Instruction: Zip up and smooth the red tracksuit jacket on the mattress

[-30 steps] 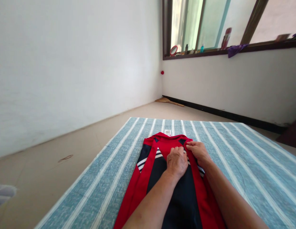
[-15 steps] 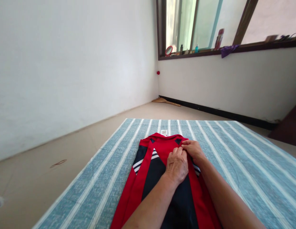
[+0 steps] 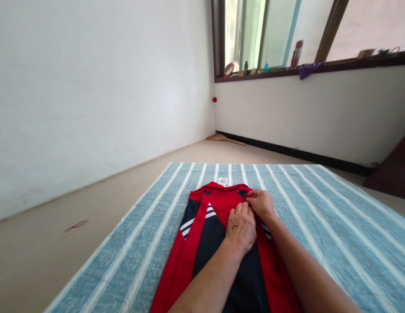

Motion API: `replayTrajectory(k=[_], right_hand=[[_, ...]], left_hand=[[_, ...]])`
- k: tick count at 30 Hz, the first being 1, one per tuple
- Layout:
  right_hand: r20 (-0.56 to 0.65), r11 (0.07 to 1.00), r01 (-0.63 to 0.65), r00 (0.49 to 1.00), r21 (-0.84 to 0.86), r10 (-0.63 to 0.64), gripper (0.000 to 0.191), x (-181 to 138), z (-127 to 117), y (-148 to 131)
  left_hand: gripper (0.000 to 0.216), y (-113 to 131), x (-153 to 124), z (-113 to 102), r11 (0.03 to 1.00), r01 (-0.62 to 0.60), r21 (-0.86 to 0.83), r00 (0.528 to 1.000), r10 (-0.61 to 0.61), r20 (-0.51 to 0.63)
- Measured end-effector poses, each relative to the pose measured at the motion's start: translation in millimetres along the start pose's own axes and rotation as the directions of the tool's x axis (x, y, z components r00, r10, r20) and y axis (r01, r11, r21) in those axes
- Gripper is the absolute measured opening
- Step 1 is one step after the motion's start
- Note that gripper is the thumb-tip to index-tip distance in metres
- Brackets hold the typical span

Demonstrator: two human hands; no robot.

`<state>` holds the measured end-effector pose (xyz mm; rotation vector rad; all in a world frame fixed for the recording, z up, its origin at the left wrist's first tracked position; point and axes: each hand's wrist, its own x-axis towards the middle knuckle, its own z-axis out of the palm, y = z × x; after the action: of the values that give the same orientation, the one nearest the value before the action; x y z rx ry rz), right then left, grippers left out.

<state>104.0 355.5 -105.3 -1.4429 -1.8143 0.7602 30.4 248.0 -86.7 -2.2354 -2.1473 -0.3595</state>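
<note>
A red and navy jacket point(image 3: 210, 243) with white stripes lies on a blue cloth point(image 3: 150, 221) striped in white, its collar end away from me and its long sides folded inward. On the upper right of the jacket, my left hand point(image 3: 241, 226) has its fingers curled down on the fabric. Just beyond it, at the right shoulder, my right hand point(image 3: 261, 203) pinches the red edge. The two hands nearly touch. Fingertips of my left hand are partly hidden behind its knuckles. Both forearms cover the lower part of the jacket.
Pale floor surrounds the cloth-covered surface, with a thin brown loop point(image 3: 75, 226) lying at left. A broom point(image 3: 226, 139) rests in the far corner. Along the window sill stand a round red mirror point(image 3: 229, 70), a red spray can point(image 3: 296, 54), small bottles and a purple cloth point(image 3: 309, 70).
My right hand has shifted very slightly at the jacket's shoulder, its fingers bending closer to the fabric. The view has drifted a little; the jacket lies as before.
</note>
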Motion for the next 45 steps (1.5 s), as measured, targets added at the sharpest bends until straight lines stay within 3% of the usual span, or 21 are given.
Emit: replayTrajectory(k=[5, 9, 12, 14, 17, 19, 22, 25, 30, 39, 45], right_hand=[[-0.026, 0.999, 0.049, 0.998, -0.024, -0.05, 0.009, 1, -1, 2], [-0.032, 0.983, 0.013, 0.999, 0.186, -0.007, 0.018, -4, -15, 6], [0.059, 0.951, -0.077, 0.996, 0.301, 0.062, 0.018, -18, -33, 9], [0.124, 0.966, -0.078, 0.991, 0.247, 0.049, 0.015, -35, -45, 9], [0.15, 0.994, 0.096, 0.984, 0.047, -0.102, 0.014, -69, -56, 6], [0.124, 0.949, 0.301, 0.949, -0.097, -0.289, 0.017, -95, -58, 3], [0.126, 0.766, 0.6, 0.799, -0.232, -0.588, 0.02, -128, -52, 0], [0.143, 0.65, 0.714, 0.694, -0.259, -0.705, 0.019, -146, -43, 0], [0.165, 0.632, 0.718, 0.689, -0.292, -0.706, 0.018, -151, -30, 8], [0.041, 0.584, 0.737, 0.632, -0.342, -0.774, 0.027, -152, -22, 17], [0.049, 0.56, 0.753, 0.61, -0.345, -0.79, 0.026, -152, -22, 17]], left_hand=[[0.046, -4, 1, 6, 1.0, -0.001, -0.027, 1.0, 0.001, 0.014], [0.044, -7, 3, 9, 0.999, 0.01, -0.046, 0.999, -0.008, 0.035], [0.043, -7, 4, 7, 0.998, 0.031, -0.047, 0.998, -0.028, 0.052], [0.043, -8, 4, 5, 0.998, 0.034, -0.047, 0.998, -0.032, 0.047], [0.041, -11, 6, 2, 0.999, 0.023, -0.049, 0.999, -0.021, 0.047], [0.04, -12, 7, 1, 0.999, 0.028, -0.046, 0.998, -0.025, 0.058], [0.041, -12, 9, 1, 0.999, 0.035, -0.031, 0.997, -0.033, 0.067], [0.042, -12, 10, 2, 0.999, 0.041, -0.007, 0.996, -0.04, 0.077], [0.04, -12, 12, -1, 0.999, 0.05, 0.014, 0.995, -0.051, 0.086], [0.033, 13, 28, -10, 0.987, 0.085, 0.137, 0.986, -0.104, 0.133], [0.034, 13, 30, 2, 0.985, 0.046, 0.165, 0.998, -0.051, 0.031]])
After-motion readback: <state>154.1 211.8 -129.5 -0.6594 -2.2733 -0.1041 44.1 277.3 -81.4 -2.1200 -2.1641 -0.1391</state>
